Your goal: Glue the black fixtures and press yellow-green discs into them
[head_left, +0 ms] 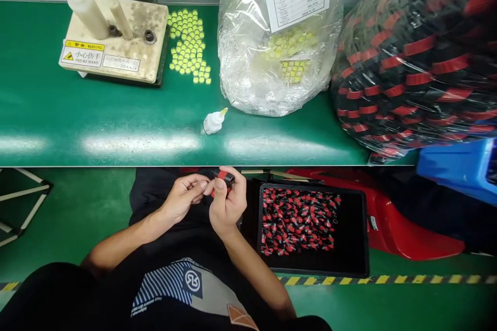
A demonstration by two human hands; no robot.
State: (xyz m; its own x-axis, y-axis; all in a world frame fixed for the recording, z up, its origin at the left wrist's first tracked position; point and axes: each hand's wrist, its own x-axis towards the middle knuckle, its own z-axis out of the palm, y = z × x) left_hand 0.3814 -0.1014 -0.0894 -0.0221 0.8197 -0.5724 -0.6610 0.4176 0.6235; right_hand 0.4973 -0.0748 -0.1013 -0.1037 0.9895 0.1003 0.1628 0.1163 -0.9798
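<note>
Just below the table's front edge, my right hand (229, 209) grips a small black-and-red cylindrical part (228, 179) between thumb and fingers. Close beside it on the left, my left hand (181, 200) has thumb and fingertips pinched together, meeting the right hand's fingers. Whatever lies in that pinch is too small or hidden to make out. On the green table (116, 119) above the hands lies a small white dropper bottle (214, 123) on its side, its yellow tip pointing up and right.
Behind are many yellow-green discs (188, 44), a beige fixture block (132, 57) with a warning label, and a clear bag (248, 62) of yellow pieces. A big bag of black-red parts (411, 62) and blue bin (458, 165) stand right. A black tray (351, 238) holds similar parts.
</note>
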